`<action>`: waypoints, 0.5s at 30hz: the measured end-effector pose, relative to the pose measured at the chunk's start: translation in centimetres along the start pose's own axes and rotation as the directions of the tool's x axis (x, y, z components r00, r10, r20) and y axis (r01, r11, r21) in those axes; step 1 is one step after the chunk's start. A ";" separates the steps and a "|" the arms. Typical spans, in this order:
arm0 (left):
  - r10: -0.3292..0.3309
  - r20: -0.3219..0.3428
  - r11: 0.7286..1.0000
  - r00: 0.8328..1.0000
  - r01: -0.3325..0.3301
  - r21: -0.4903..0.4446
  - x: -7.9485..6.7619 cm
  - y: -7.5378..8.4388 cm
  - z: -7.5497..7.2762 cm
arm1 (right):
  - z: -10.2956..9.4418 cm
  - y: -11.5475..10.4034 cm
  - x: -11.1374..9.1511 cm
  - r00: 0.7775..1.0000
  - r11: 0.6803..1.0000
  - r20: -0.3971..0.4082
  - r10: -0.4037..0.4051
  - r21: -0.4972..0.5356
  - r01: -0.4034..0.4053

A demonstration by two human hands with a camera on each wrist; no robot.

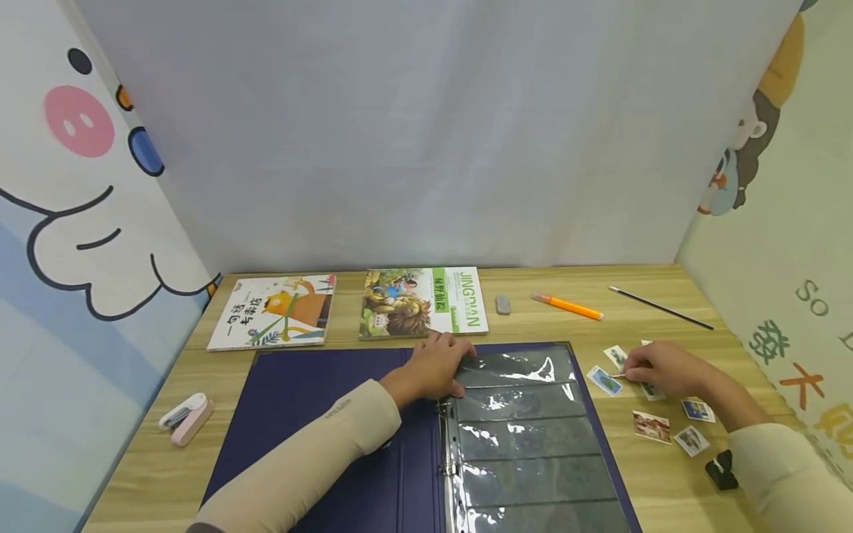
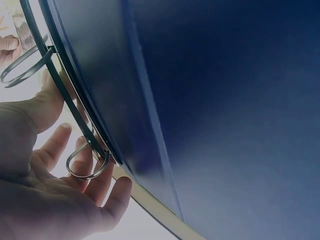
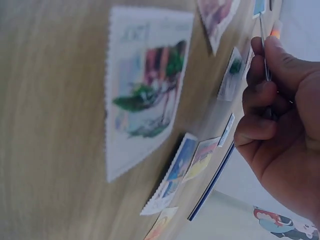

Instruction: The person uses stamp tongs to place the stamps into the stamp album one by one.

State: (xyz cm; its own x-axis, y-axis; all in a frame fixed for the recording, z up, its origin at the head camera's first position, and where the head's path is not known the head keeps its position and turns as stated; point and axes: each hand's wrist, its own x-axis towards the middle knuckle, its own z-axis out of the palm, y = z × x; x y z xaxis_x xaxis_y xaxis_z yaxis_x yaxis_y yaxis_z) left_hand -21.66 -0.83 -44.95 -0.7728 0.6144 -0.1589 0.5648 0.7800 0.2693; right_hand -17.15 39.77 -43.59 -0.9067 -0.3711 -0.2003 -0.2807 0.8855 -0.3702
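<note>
A navy ring binder point(image 1: 326, 414) lies spread on the table, with a clear-strip stamp page point(image 1: 526, 437) on its right side. My left hand point(image 1: 436, 366) rests at the page's upper left corner by the metal rings point(image 2: 90, 165), its fingers spread and loosely bent. To the right of the binder my right hand point(image 1: 669, 369) pinches slim metal tweezers point(image 3: 265, 52) between thumb and fingers. The tweezer tips reach a stamp with a blue-green picture point(image 1: 604, 380); whether they grip it I cannot tell. Several other stamps point(image 1: 651, 427) lie around the right hand, some partly hidden beneath it.
Behind the binder are two picture books point(image 1: 273, 311), a grey eraser point(image 1: 503, 305), an orange marker point(image 1: 568, 306) and a thin dark rod point(image 1: 660, 307). A pink-and-white stapler point(image 1: 186, 418) stands left; a small black object point(image 1: 722, 471) sits by the right sleeve.
</note>
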 end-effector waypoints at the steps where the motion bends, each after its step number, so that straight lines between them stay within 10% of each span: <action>1: 0.001 0.003 1.000 1.000 -0.001 0.000 0.0 0.0 0.1 | 0.0 0.0 0.1 1.000 1.000 -0.009 -0.001 0.001 0.001; 15: -0.010 0.022 1.000 1.000 0.010 -0.005 -0.2 0.4 -0.3 | -3.3 -4.9 5.3 0.984 0.996 -0.155 -0.089 -0.042 0.084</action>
State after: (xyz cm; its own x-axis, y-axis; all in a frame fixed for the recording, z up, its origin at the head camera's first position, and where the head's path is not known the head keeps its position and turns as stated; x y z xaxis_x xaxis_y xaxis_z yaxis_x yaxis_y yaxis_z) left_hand -21.39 -0.68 -44.54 -0.7718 0.6090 -0.1827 0.5554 0.7857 0.2724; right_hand -21.58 34.38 -39.83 -0.9159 -0.4008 -0.0238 -0.3684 0.8624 -0.3473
